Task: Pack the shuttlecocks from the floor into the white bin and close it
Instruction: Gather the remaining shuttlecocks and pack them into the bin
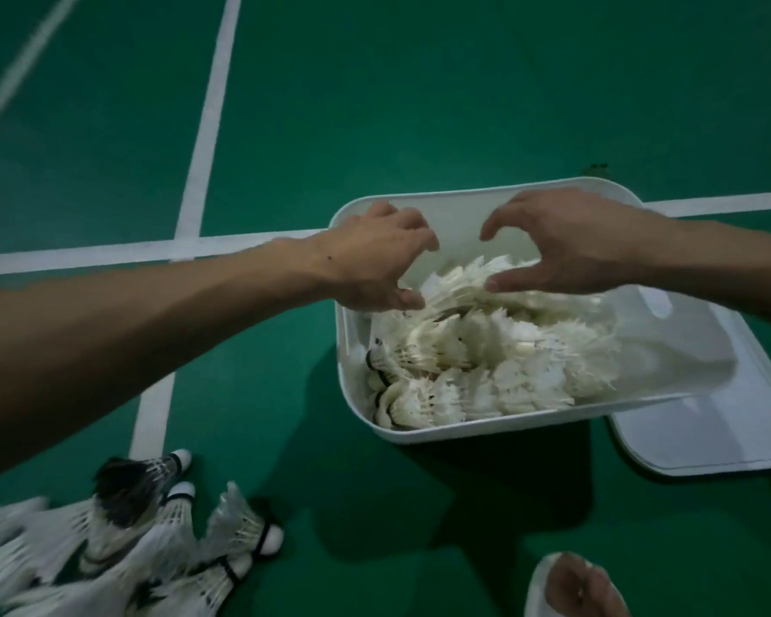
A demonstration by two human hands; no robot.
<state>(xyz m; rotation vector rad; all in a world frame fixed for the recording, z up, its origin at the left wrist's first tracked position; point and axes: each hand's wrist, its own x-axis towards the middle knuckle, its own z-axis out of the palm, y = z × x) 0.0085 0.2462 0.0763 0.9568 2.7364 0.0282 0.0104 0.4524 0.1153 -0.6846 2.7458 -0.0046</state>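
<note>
Shuttlecocks (486,349) are lying heaped in the white bin (464,431), feathers overlapping and several corks pointing toward its left wall. The bin is sitting open on the green floor (375,104), straddling a white court line (210,104).

Both hands are hovering over the far half of the bin. The left hand (383,260) is reaching in over the far left corner with its fingers loosely curled and holding nothing; its thumb seems to be brushing the top feathers, though blur is making that hard to settle. The right hand (570,242) is spreading thumb and fingers in a wide C above the heap, gripping nothing.

The lid (708,438) is lying flat on the floor at the bin's right end, partly covered in view by the bin.

Loose shuttlecocks (108,549) are waiting in a pile on the floor at lower left, well apart from the bin. Black bands are ringing their corks, and any print there is too blurred to read. A foot (584,590) in a pale sandal is showing at the bottom edge.
</note>
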